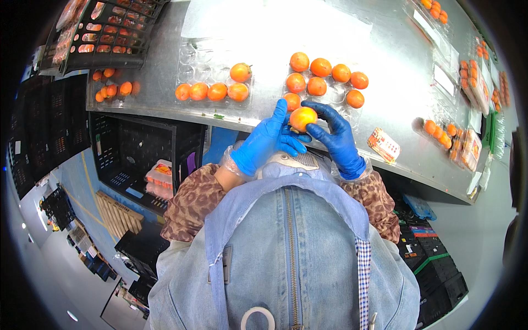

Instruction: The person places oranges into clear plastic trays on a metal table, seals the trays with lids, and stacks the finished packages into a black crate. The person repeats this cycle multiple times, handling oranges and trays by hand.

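Observation:
My right hand (339,138), in a blue glove, holds an orange persimmon (303,119) between thumb and fingers above the table's near edge. My left hand (266,142), gloved too, is beside the fruit with its thumb up and fingers apart below it; whether it touches the fruit I cannot tell. Just beyond, a clear plastic tray (336,95) holds several persimmons, with some cups bare. Another clear tray (187,68) to the left has a front row of persimmons and one (240,72) behind them. A printed card (384,144) lies right of my right hand.
A black crate (140,57) of packed fruit stands at the table's back left, near loose persimmons (126,88). Below the metal table's edge (165,116) is a black crate (132,152) with packed punnets (160,175). More trays and persimmons (438,132) lie at the right.

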